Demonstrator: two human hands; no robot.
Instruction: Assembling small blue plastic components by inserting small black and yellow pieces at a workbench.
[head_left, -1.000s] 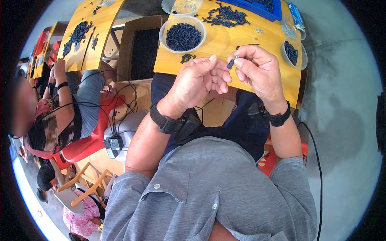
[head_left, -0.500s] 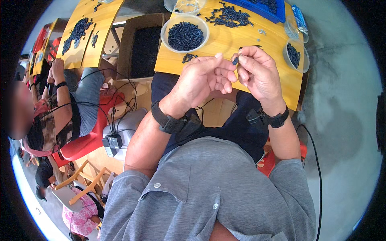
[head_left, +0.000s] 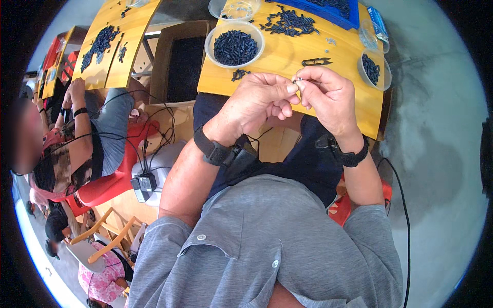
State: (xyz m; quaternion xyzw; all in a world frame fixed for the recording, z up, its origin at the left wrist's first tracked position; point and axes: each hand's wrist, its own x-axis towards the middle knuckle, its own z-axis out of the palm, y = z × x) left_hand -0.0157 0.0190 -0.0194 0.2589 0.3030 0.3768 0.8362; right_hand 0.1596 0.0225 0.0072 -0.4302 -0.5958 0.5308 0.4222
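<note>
Both my hands meet just above the near edge of the yellow table (head_left: pixel 277 59). My left hand (head_left: pixel 257 102) is closed, thumb and forefinger pinching at a tiny dark piece (head_left: pixel 297 80). From the other side my right hand (head_left: pixel 331 100) pinches the same piece, and fingertips cover most of it. Beyond the right hand lie black thread snips (head_left: pixel 317 61). To the left stands a clear round bowl (head_left: pixel 209 55) full of short black pieces (head_left: pixel 235 46). A few loose ones (head_left: pixel 240 75) lie in front of it.
A pile of black pieces (head_left: pixel 290 22) lies near a blue bin (head_left: pixel 355 15) at the back. Clear tubs stand at far left (head_left: pixel 217 7) and right (head_left: pixel 387 77). A cardboard box (head_left: pixel 158 59) is left of the table; a co-worker (head_left: pixel 77 133) sits farther left. Cables (head_left: pixel 169 115) hang between.
My left thumb and forefinger have come together onto the small piece held by my right hand. My right hand has shifted slightly, and the snips now show fully.
</note>
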